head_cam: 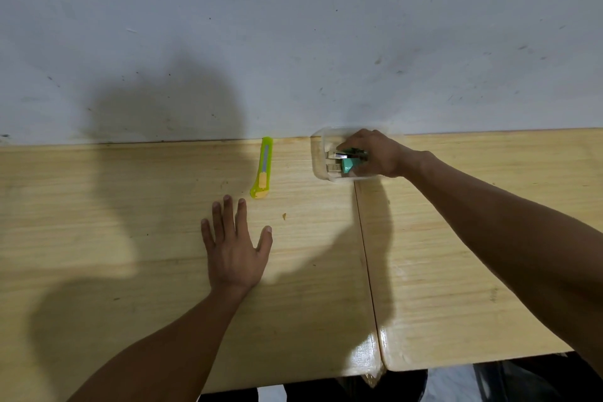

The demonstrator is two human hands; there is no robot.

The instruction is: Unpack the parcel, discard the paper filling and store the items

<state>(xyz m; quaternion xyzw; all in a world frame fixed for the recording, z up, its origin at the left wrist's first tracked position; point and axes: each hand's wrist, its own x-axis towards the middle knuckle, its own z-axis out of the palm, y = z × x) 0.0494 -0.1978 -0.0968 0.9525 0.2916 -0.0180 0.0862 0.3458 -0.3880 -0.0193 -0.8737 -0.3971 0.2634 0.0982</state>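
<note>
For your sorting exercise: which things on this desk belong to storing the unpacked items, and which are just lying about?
Job:
clear tub
teal item, held in the tub by the right hand

Lying about:
green cutter
crumb
left hand, flat on the desk

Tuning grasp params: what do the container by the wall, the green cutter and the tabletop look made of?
Container: clear, glossy plastic, probably; contents show through its wall. Cutter: bright green plastic body with a yellow slider, likely smooth. Tabletop: pale wood grain, semi-gloss, with glare at the near edge; laminate or solid wood can't be told.
</note>
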